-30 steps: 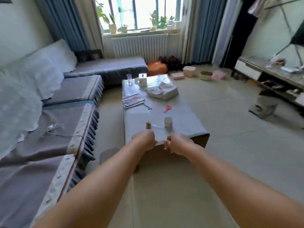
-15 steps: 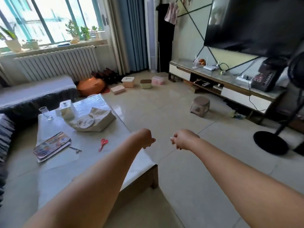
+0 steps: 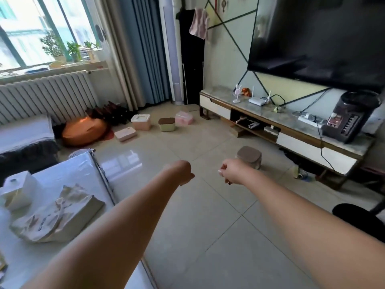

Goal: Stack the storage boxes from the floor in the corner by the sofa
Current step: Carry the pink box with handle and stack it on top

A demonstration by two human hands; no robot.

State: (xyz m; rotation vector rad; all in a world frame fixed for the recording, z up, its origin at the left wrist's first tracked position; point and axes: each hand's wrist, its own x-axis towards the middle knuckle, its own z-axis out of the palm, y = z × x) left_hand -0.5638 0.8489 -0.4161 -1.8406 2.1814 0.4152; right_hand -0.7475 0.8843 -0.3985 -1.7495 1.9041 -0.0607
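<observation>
Across the tiled floor (image 3: 198, 236), four storage boxes (image 3: 140, 121) sit scattered near the radiator, well apart from the left hand (image 3: 181, 171) and right hand (image 3: 232, 171), both seemingly curled and empty, so walk over and lift the flattest box first.

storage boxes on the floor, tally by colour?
Pink or pale pink: 3, a flat box, a taller white-lidded box, and a pink box nearest the TV stand
Green with brown lid: 1, green box
Total: 4, none stacked
</observation>
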